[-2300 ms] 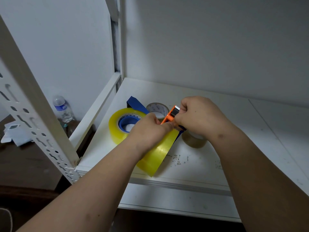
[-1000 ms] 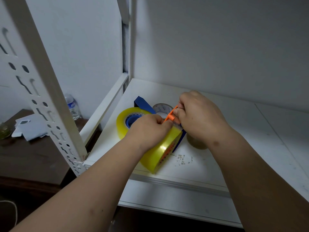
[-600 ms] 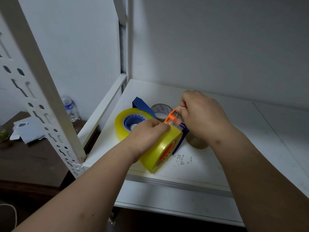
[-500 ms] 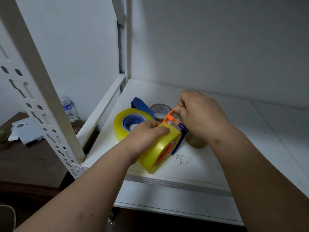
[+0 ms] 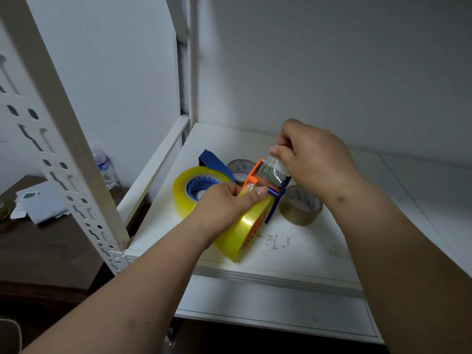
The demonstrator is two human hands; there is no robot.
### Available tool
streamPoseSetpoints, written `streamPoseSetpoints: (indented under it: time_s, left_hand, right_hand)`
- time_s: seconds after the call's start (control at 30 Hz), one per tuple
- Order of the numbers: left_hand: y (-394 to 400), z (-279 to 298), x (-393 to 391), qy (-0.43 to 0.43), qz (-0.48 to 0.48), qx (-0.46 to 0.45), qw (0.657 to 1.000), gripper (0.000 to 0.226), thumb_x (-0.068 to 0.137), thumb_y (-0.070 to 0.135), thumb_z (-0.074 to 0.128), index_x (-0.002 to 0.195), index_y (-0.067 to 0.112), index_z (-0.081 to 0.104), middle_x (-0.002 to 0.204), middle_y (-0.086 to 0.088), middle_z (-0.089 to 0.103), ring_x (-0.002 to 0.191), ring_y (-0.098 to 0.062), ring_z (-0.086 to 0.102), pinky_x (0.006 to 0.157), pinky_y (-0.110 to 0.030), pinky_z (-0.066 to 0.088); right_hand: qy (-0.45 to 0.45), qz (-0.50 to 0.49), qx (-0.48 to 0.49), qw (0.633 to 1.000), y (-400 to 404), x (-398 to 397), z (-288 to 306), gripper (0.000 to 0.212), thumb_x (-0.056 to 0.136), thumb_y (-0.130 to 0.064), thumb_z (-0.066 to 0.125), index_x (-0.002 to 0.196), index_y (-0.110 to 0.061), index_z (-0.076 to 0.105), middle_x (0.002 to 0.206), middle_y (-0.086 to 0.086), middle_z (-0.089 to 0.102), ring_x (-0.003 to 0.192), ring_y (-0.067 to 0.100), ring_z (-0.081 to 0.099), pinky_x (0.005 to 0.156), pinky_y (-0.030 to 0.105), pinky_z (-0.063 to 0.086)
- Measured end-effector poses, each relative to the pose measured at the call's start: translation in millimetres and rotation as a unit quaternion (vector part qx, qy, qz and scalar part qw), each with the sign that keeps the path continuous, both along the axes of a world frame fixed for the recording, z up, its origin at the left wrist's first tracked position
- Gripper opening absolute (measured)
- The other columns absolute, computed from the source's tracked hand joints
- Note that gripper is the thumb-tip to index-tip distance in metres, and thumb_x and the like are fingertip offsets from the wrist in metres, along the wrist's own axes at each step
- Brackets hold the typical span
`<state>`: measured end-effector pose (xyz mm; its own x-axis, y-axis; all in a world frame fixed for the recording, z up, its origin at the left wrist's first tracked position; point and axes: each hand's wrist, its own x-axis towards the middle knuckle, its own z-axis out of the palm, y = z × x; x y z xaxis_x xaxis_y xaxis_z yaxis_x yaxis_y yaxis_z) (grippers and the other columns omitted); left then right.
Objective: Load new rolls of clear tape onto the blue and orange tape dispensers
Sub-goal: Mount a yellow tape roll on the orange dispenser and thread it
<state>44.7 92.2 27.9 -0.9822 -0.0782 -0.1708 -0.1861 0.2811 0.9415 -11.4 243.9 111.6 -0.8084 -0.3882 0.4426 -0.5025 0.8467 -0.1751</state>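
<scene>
On the white shelf (image 5: pixel 293 254) my left hand (image 5: pixel 224 203) grips a yellowish clear tape roll (image 5: pixel 245 226) mounted on the orange tape dispenser (image 5: pixel 252 175). My right hand (image 5: pixel 311 159) pinches the free end of the clear tape strip (image 5: pixel 272 169), drawn up and over the dispenser's cutter end. Behind my left hand lies a second clear roll (image 5: pixel 182 190) seated on the blue tape dispenser (image 5: pixel 214 162). The orange dispenser's hub is mostly hidden by the roll and my hand.
Two nearly spent tape cores lie on the shelf, one at the back (image 5: pixel 240 168), one at the right (image 5: pixel 301 205). A perforated white upright (image 5: pixel 63 154) stands at the left. Beyond it are a dark table (image 5: pixel 51 238), papers (image 5: pixel 38 200) and a water bottle (image 5: pixel 106 167).
My right hand has lifted up and to the right, pulling a strip of clear tape out over the orange dispenser's cutter. My left hand stays on the roll.
</scene>
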Motion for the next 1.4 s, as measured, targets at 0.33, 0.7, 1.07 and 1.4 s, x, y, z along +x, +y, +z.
streamPoseSetpoints:
  time_s: [0.33, 0.7, 1.07, 1.4]
  left_hand:
    - [-12.7, -7.2, 7.4, -0.057, -0.069, 0.107, 0.99, 0.035, 0.08, 0.038, 0.075, 0.113, 0.028, 0.069, 0.104, 0.0, 0.079, 0.095, -0.022, 0.075, 0.091, -0.042, 0.059]
    - [6.9, -8.1, 12.8, 0.028, 0.027, 0.045, 0.998, 0.037, 0.083, 0.057, 0.067, 0.1, 0.025, 0.074, 0.095, -0.002, 0.078, 0.091, -0.021, 0.073, 0.089, -0.049, 0.058]
    - [-3.0, -14.6, 13.7, -0.024, -0.035, 0.105, 0.994, 0.057, 0.068, 0.049, 0.069, 0.122, 0.031, 0.064, 0.111, 0.0, 0.074, 0.102, -0.023, 0.07, 0.098, -0.048, 0.055]
    - [-3.4, -21.8, 16.5, 0.019, -0.029, 0.121, 0.992, 0.061, 0.071, 0.06, 0.07, 0.122, 0.027, 0.067, 0.112, -0.001, 0.076, 0.104, -0.026, 0.072, 0.096, -0.051, 0.055]
  right_hand:
    - [-0.014, 0.038, -0.019, 0.999, -1.8, 4.6, 7.1, 0.014, 0.089, -0.029, 0.059, 0.084, -0.018, 0.052, 0.073, -0.008, 0.053, 0.075, 0.024, 0.055, 0.065, 0.034, 0.039]
    - [0.061, 0.05, -0.045, 0.996, 1.4, 11.4, 21.8, 0.015, 0.089, -0.027, 0.059, 0.083, -0.015, 0.054, 0.075, -0.004, 0.056, 0.073, 0.027, 0.054, 0.066, 0.035, 0.039]
    - [0.067, 0.035, -0.083, 0.994, 2.7, 13.1, 19.4, 0.013, 0.091, -0.025, 0.056, 0.086, -0.014, 0.055, 0.079, -0.003, 0.056, 0.075, 0.023, 0.052, 0.066, 0.033, 0.038]
    - [0.089, 0.048, -0.098, 0.99, -0.6, 17.9, 23.5, 0.011, 0.09, -0.024, 0.057, 0.084, -0.014, 0.056, 0.077, -0.006, 0.053, 0.074, 0.02, 0.052, 0.067, 0.034, 0.04]
